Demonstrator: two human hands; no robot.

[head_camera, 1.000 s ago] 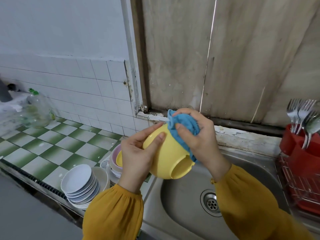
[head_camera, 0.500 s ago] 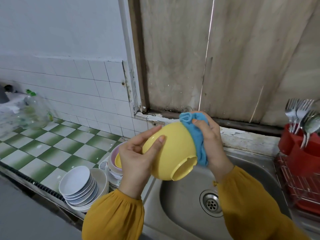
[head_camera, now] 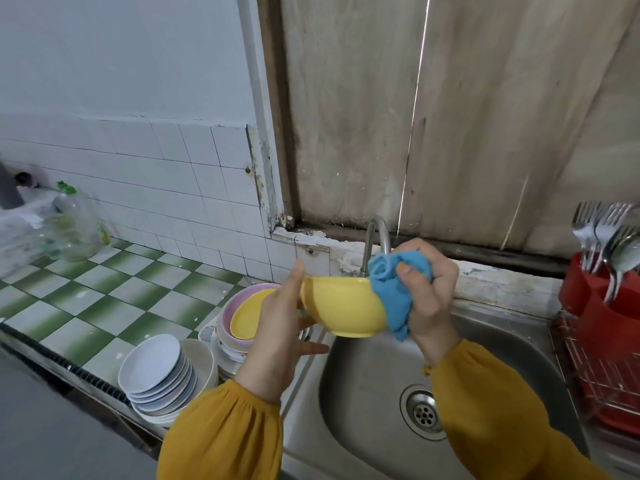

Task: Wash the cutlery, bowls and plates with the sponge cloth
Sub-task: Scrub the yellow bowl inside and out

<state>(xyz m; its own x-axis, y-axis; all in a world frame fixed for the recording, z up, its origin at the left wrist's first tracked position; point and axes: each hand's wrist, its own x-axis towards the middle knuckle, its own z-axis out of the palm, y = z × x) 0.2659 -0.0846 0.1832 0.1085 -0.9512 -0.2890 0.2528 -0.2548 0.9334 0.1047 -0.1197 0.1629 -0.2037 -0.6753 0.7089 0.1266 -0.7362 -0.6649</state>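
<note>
Plainly glossy yellow, the bowl (head_camera: 343,306) is gripped by left fingers (head_camera: 297,277); right fingers (head_camera: 410,277) clutch crumpled blue cloth (head_camera: 391,299) against it.

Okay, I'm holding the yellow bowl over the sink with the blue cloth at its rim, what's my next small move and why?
Probably slide the blue cloth over the rim and wipe inside the yellow bowl. The bowl sits rim-up in your left hand, and your right hand grips the cloth bunched at its right edge, mostly draped outside.
</note>
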